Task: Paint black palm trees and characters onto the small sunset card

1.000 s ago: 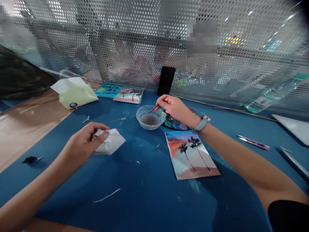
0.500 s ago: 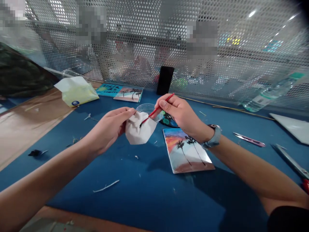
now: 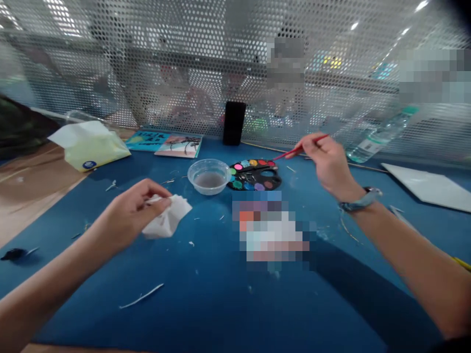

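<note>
My left hand point(image 3: 142, 206) is closed on a crumpled white tissue point(image 3: 167, 218), low over the blue table. In my right hand point(image 3: 324, 159) is a thin red paintbrush point(image 3: 290, 153), its tip end pointing left at the far right edge of the paint palette point(image 3: 257, 176); whether it touches the paint I cannot tell. The black palette holds several round colour pans. Just left of it stands a clear plastic bowl point(image 3: 209, 177) of murky water. Nearer to me lies a small painting point(image 3: 274, 240), mostly blurred out by pixel blocks.
A tissue pack point(image 3: 97, 149) lies at the left, beside two small painted cards point(image 3: 178, 146). A black phone point(image 3: 234, 123) leans against the perforated metal screen point(image 3: 198, 63). A plastic bottle point(image 3: 382, 137) and a white board point(image 3: 430, 189) are at the right. Scraps lie scattered about.
My right hand has drawn the brush away from the tissue and over to the palette at the right. The left hand has moved left and lower with the tissue, uncovering the bowl.
</note>
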Motion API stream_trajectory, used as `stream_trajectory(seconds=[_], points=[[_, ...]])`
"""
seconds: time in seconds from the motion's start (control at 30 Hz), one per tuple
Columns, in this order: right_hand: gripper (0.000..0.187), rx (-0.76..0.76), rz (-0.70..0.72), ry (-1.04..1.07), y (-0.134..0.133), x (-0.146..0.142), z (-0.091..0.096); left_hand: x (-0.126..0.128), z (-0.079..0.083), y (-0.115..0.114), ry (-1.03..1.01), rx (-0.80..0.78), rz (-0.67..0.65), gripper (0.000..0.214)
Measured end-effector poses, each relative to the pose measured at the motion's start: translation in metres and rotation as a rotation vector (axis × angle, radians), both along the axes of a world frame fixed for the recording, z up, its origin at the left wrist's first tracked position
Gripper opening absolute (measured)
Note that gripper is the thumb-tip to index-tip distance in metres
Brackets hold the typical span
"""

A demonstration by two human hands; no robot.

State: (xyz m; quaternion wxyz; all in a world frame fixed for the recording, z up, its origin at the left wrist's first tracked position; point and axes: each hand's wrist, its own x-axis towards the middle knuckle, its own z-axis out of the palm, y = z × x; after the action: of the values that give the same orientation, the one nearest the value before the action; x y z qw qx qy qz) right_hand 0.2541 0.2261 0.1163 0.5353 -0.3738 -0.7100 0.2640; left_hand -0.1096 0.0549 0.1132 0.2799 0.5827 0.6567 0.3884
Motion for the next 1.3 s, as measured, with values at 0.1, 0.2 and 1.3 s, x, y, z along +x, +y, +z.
stream_trajectory(seconds=[0.1,0.2,1.3], points=[[0.033,0.022,-0.075,-0.268,0.008,0.038,-0.028,-0.020,-0.001,-0.001,0.204,-0.020,0.088,0.034],[0.037,0.022,-0.115,-0.435,0.009,0.051,-0.049,-0.026,0.001,-0.001,0.333,-0.033,0.154,0.032],[0.036,-0.136,-0.188,-0.277,0.001,0.044,-0.063,0.091,-0.039,-0.034,0.780,0.288,-0.840,0.036]])
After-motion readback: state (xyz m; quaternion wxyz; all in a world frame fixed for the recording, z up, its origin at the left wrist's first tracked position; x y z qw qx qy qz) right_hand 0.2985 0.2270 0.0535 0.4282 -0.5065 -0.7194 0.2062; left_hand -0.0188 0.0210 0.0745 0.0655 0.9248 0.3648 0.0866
